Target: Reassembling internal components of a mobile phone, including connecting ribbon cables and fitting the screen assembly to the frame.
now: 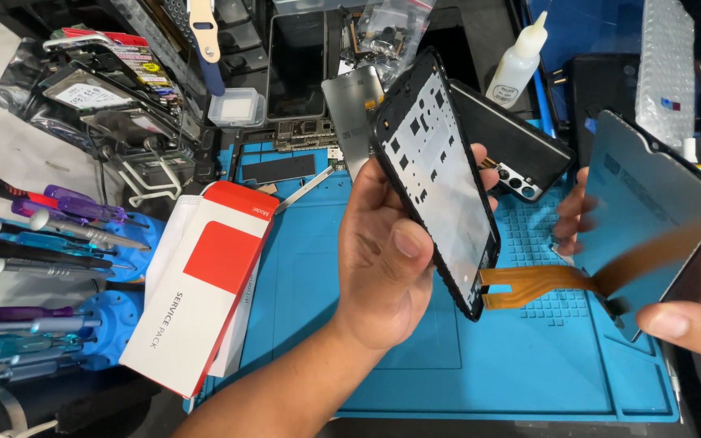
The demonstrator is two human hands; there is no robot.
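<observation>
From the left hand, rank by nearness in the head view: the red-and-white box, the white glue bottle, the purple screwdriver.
From the left hand:
1. Red-and-white box, just to its left on the mat's edge.
2. White glue bottle, up and to the right, at the back.
3. Purple screwdriver, far left in the rack.

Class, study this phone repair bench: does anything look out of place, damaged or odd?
Nothing looks damaged. The left hand holds the phone frame and the right hand the display panel; the orange flex cable between them is bent.

A red and white box (201, 285) lies at the left edge of the blue work mat (415, 381). Screwdrivers (42, 235) sit further left. A white squeeze bottle (519, 63) stands far right.
</observation>
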